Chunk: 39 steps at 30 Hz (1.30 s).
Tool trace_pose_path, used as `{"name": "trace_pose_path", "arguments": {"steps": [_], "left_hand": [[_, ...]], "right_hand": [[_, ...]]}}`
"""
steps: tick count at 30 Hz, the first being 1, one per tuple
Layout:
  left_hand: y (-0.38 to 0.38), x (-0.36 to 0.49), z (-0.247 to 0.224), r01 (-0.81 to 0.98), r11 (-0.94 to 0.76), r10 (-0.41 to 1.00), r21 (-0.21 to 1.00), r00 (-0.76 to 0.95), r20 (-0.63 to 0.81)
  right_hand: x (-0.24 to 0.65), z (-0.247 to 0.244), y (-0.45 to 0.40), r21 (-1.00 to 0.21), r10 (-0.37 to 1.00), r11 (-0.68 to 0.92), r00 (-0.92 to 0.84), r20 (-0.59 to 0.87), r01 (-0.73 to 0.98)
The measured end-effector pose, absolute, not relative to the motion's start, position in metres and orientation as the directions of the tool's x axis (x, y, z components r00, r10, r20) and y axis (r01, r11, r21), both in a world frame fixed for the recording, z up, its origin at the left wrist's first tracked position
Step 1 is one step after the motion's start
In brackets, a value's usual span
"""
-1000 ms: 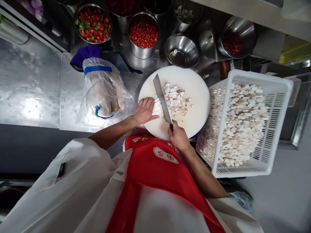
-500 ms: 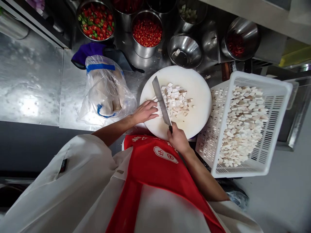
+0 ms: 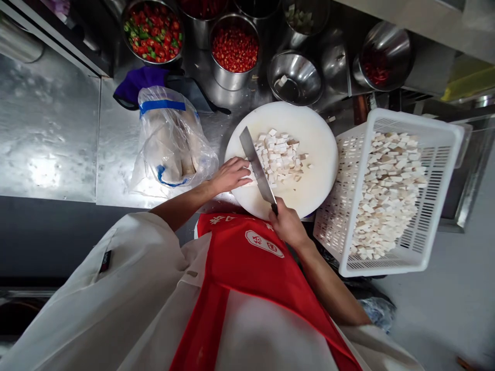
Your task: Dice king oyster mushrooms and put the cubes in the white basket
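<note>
My right hand [image 3: 288, 221] is closed round the handle of a cleaver [image 3: 258, 166], its blade slanting up and left across the round white cutting board [image 3: 315, 131]. Beside the blade, my left hand [image 3: 232, 175] has its fingers bent over white strips of what looks like king oyster mushroom, mostly hidden under the fingertips. Diced mushroom [image 3: 281, 152] lies heaped just right of the blade. To the left of the board, a clear plastic bag [image 3: 170, 144] with blue bands holds whole pale mushrooms.
A white basket [image 3: 369, 190] full of mushroom cubes [image 3: 389, 196] stands right of the board. Behind are a steel bowl [image 3: 296, 77], a pot of chopped red chillies [image 3: 235, 49], a pot of red and green chillies [image 3: 152, 33] and a purple cloth [image 3: 139, 82].
The cleaver has shifted slightly left relative to the board, toward my left fingers. My left hand keeps its place on the mushroom. The whole view has moved a little.
</note>
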State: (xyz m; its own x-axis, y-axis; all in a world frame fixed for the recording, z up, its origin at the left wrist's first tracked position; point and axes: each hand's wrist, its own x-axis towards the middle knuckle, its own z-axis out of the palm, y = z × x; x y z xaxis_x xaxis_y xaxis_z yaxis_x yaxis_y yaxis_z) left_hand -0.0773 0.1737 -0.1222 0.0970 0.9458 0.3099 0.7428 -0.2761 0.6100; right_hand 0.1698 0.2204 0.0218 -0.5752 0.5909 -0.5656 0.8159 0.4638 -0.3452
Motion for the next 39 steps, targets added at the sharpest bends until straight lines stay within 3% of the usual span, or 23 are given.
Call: {"name": "trace_pose_path", "arguments": {"steps": [4,8,12,16,20,25,28,32,35,39], "left_hand": [[0.173,-0.078,-0.120,0.753,-0.303,0.933,0.583,0.110,0.343],[0.162,-0.078,-0.111,0.754,-0.279,0.931,0.595,0.059,0.361],[0.153,-0.076,-0.112,0.706,-0.207,0.949,0.677,-0.023,0.314],[0.156,-0.077,-0.120,0.674,-0.233,0.951,0.701,0.008,0.308],[0.155,-0.081,-0.116,0.674,-0.222,0.961,0.705,0.028,0.276],[0.140,-0.082,-0.108,0.689,-0.155,0.969,0.708,-0.032,0.244],[0.135,-0.081,-0.110,0.675,-0.130,0.963,0.727,-0.088,0.254],[0.137,-0.079,-0.114,0.647,-0.165,0.956,0.745,-0.082,0.283],[0.138,-0.079,-0.114,0.649,-0.146,0.964,0.747,-0.077,0.255],[0.130,-0.081,-0.112,0.652,-0.170,0.959,0.739,-0.063,0.277]], "right_hand": [[0.156,-0.006,0.227,-0.408,0.628,0.447,-0.604,-0.491,0.796],[0.169,0.021,0.223,-0.467,0.658,0.422,-0.617,-0.432,0.777],[0.176,0.046,0.211,-0.427,0.606,0.441,-0.613,-0.507,0.789],[0.159,0.017,0.207,-0.348,0.590,0.464,-0.577,-0.564,0.815],[0.147,-0.003,0.215,-0.411,0.621,0.449,-0.607,-0.496,0.794],[0.162,0.035,0.210,-0.495,0.641,0.415,-0.632,-0.435,0.763],[0.165,0.043,0.200,-0.470,0.617,0.403,-0.612,-0.494,0.785],[0.153,0.014,0.195,-0.395,0.589,0.413,-0.572,-0.571,0.820],[0.147,-0.002,0.199,-0.431,0.611,0.403,-0.588,-0.530,0.807],[0.153,0.014,0.199,-0.497,0.640,0.387,-0.615,-0.461,0.776]]}}
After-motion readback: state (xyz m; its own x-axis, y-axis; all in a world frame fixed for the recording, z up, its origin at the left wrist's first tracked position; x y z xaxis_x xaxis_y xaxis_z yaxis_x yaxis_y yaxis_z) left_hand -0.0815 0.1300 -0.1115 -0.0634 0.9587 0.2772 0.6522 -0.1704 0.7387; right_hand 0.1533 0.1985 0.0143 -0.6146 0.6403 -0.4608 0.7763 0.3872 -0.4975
